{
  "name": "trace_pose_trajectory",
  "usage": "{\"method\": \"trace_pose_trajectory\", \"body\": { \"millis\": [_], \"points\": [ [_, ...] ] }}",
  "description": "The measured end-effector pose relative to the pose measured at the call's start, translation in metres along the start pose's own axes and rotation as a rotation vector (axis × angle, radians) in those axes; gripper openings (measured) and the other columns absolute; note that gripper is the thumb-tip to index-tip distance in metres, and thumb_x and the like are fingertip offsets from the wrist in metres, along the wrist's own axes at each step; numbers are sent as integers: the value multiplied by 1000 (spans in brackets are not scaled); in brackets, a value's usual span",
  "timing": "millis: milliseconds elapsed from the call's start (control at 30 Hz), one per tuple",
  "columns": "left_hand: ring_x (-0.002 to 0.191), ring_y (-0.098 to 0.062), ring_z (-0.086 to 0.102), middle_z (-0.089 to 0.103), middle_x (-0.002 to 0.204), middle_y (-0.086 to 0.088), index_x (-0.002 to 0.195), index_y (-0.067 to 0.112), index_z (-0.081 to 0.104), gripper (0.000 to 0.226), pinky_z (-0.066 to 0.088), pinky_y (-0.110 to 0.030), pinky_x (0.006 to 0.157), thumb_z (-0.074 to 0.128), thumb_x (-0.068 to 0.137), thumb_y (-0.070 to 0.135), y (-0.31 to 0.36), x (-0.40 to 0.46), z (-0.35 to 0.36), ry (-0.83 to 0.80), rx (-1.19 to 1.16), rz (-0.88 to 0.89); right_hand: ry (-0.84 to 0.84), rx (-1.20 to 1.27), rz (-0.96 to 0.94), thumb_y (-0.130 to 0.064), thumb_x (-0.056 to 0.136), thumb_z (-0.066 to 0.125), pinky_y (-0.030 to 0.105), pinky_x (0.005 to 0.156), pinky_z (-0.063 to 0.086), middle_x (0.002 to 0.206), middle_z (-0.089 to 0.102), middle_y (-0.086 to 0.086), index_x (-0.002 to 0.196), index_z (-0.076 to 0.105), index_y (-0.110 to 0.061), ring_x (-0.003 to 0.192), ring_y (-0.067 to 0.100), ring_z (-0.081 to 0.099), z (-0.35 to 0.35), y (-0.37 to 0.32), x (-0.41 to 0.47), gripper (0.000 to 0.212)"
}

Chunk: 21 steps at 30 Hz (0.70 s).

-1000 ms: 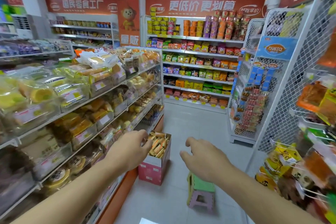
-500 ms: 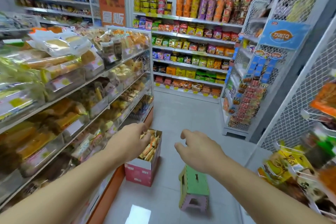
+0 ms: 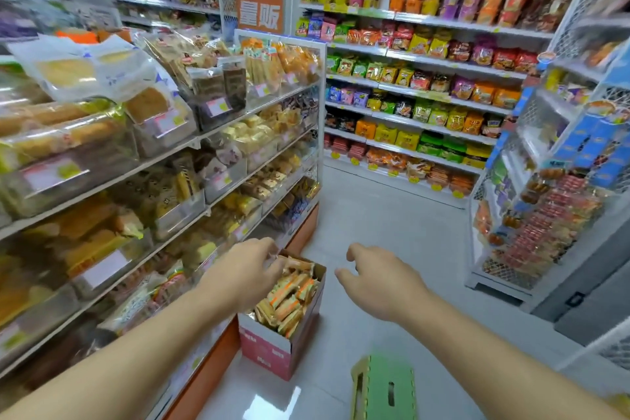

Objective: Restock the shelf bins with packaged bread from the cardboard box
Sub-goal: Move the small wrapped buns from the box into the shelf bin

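A pink cardboard box [image 3: 272, 351] stands on the floor against the shelf base, its top open and filled with several packaged breads [image 3: 289, 297] in orange and white wrappers. My left hand [image 3: 245, 269] reaches out over the box's near left corner, fingers loosely curled, holding nothing. My right hand [image 3: 378, 280] hovers to the right of the box over the floor, fingers relaxed and empty. The shelf bins [image 3: 177, 215] on the left are clear plastic and hold packaged breads and cakes.
A green folding stool [image 3: 383, 389] stands on the floor below my right hand. A snack shelf [image 3: 426, 106] closes the aisle's far end. A white wire rack [image 3: 531, 215] with hanging packets lines the right side. Grey tiled floor [image 3: 392, 225] runs between.
The view has moved forward and tilted down. Both hands are nearer the box, and my left hand now lies over its corner.
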<state>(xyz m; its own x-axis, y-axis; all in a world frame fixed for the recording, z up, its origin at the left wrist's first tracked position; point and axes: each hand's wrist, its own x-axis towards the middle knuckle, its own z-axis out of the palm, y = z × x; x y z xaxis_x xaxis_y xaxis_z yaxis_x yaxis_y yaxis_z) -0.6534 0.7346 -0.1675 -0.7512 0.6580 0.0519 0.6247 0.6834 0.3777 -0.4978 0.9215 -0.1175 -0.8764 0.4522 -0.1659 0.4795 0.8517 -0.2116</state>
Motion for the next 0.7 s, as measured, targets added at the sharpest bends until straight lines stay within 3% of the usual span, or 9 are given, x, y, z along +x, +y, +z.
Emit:
{"method": "trace_pose_trajectory", "body": {
  "millis": [267,700],
  "points": [
    [96,-13,62,64,108,8,112,30,60,28,57,-37,82,45,102,51,-52,113,11,7,9,-72,-63,-20,-66,-54,106,41,45,96,53,134,60,4,134,52,-21,121,31,60,2,-18,144,45],
    [100,-11,60,61,110,11,117,31,59,29,55,-35,87,43,103,51,-107,279,33,-49,-17,-109,-154,-22,-123,-54,105,41,45,94,54,130,62,5,132,53,-22,118,31,61,4,-27,352,44]
  ]
}}
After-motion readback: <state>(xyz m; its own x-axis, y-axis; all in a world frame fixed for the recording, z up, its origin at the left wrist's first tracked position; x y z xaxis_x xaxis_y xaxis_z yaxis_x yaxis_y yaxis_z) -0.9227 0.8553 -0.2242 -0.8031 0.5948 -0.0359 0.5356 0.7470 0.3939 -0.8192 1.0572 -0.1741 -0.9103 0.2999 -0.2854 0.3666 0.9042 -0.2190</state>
